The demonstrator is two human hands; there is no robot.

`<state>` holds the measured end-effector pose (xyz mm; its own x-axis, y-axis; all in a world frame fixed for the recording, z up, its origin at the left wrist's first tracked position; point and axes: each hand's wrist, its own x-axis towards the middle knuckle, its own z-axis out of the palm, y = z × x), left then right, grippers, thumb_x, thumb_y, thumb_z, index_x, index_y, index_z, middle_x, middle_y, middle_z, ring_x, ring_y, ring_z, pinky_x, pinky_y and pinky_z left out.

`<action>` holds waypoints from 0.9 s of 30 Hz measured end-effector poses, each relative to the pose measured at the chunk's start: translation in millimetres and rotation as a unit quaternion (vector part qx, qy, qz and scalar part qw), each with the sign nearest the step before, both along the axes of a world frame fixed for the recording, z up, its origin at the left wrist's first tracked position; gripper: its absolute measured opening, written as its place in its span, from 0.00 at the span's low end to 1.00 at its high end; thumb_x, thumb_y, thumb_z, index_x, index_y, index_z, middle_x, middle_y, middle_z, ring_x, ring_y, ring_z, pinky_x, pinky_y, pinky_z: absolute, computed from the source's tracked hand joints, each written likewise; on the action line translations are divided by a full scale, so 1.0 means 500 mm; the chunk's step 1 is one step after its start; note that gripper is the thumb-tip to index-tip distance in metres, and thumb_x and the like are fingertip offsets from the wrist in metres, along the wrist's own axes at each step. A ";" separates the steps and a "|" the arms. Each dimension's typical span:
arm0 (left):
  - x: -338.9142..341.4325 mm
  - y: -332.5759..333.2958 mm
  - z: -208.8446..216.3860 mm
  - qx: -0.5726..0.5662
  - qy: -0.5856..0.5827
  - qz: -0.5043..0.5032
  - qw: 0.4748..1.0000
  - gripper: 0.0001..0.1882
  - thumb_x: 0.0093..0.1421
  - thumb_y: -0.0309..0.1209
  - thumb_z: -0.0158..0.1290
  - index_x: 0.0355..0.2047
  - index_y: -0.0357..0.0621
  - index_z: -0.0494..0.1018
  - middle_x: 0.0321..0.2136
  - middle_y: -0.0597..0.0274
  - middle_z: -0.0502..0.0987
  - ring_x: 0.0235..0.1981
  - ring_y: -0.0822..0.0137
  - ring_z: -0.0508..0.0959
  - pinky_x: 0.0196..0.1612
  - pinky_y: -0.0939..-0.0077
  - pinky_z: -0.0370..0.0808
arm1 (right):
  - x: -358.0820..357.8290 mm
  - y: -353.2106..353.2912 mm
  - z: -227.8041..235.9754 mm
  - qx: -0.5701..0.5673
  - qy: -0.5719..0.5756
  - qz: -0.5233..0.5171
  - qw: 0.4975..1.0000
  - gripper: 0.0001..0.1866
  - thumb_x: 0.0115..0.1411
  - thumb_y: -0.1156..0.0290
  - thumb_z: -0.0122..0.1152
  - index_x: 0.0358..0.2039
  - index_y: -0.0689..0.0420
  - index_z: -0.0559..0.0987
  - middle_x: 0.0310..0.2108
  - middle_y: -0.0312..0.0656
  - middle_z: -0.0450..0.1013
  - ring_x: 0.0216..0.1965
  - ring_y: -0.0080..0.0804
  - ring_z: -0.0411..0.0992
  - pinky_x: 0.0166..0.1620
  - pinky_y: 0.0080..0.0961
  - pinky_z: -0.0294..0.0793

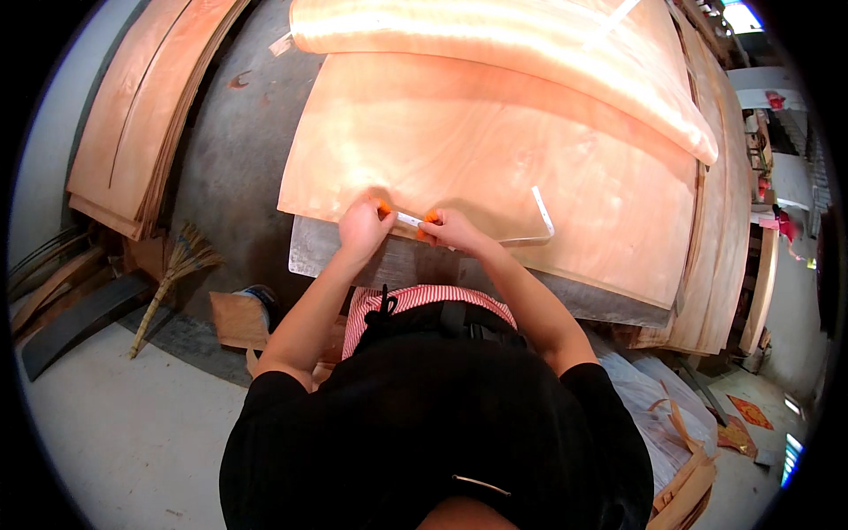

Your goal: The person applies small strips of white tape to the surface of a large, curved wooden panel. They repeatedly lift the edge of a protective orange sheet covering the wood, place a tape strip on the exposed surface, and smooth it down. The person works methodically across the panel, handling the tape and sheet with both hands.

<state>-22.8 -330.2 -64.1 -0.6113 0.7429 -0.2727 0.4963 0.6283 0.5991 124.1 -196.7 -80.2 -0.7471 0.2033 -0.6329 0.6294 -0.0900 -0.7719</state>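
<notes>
A thin, pale wood veneer sheet [459, 132] lies in front of me on a grey board [353, 252]. At its near edge my left hand [363, 228] pinches one end of a short stretch of white tape [409, 219]. My right hand [453, 231] pinches the tape a little further right. Orange covers show at the fingertips of both hands. From the right hand a loose tail of tape [541, 212] runs right across the veneer and bends upward. Whether the tape touches the veneer between my hands, I cannot tell.
A veneer sheet is rolled back [495, 53] at the far side. More veneer stacks stand left [132, 115] and right [720, 265]. A straw broom [177, 265] and a bucket [261, 305] are at the lower left. Plastic sheeting [654, 402] and veneer scraps [689, 477] lie lower right.
</notes>
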 end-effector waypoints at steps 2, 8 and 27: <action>-0.001 0.000 -0.004 0.004 0.050 -0.002 0.999 0.11 0.46 0.38 0.57 0.23 0.43 0.74 0.29 0.56 0.75 0.29 0.60 0.76 0.30 0.69 0.72 | -0.004 -0.004 -0.024 -0.006 -0.024 -0.021 0.999 0.11 0.58 0.65 0.52 0.26 0.59 0.76 0.15 0.33 0.68 0.15 0.16 0.64 0.17 0.13 0.59; 0.035 -0.063 -0.024 0.189 0.100 -0.079 0.974 0.22 0.49 0.40 0.55 0.42 0.42 0.70 0.43 0.51 0.70 0.44 0.55 0.71 0.46 0.65 0.67 | -0.003 -0.006 -0.034 0.044 -0.042 -0.016 0.998 0.13 0.55 0.63 0.53 0.21 0.58 0.77 0.15 0.35 0.71 0.17 0.20 0.67 0.21 0.17 0.64; 0.052 -0.007 0.004 0.043 0.145 -0.235 0.960 0.32 0.48 0.44 0.55 0.53 0.49 0.63 0.55 0.51 0.58 0.60 0.56 0.53 0.60 0.54 0.48 | -0.098 0.208 0.003 0.092 0.082 -0.086 0.989 0.11 0.56 0.63 0.54 0.27 0.58 0.77 0.16 0.34 0.69 0.18 0.20 0.66 0.22 0.20 0.64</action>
